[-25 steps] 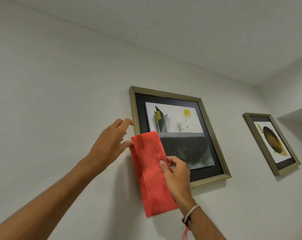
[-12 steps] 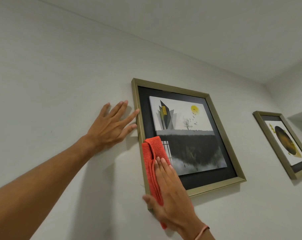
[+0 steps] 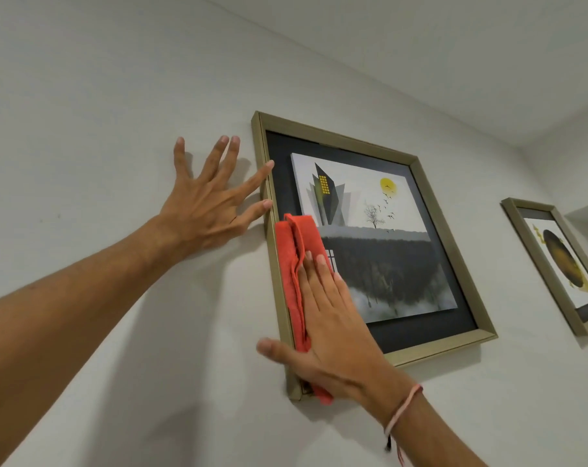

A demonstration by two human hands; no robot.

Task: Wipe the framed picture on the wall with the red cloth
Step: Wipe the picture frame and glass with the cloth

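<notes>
A framed picture (image 3: 451, 230) with a gold frame and dark mat hangs on the white wall, showing a building, a yellow sun and a tree. The folded red cloth (image 3: 294, 261) lies flat against the picture's lower left part. My right hand (image 3: 333, 328) presses the cloth to the glass with fingers flat, thumb out over the frame's left edge. My left hand (image 3: 211, 203) is spread flat on the wall beside the frame, thumb and index fingertips touching its left edge.
A second, smaller gold-framed picture (image 3: 555, 264) with a dark round shape hangs further right, near the room corner. The ceiling slopes across the top of the view. A thin string bracelet sits on my right wrist.
My left hand let go of the cloth and spread flat on the wall by the frame. My right hand flattened the folded cloth onto the picture's lower left.
</notes>
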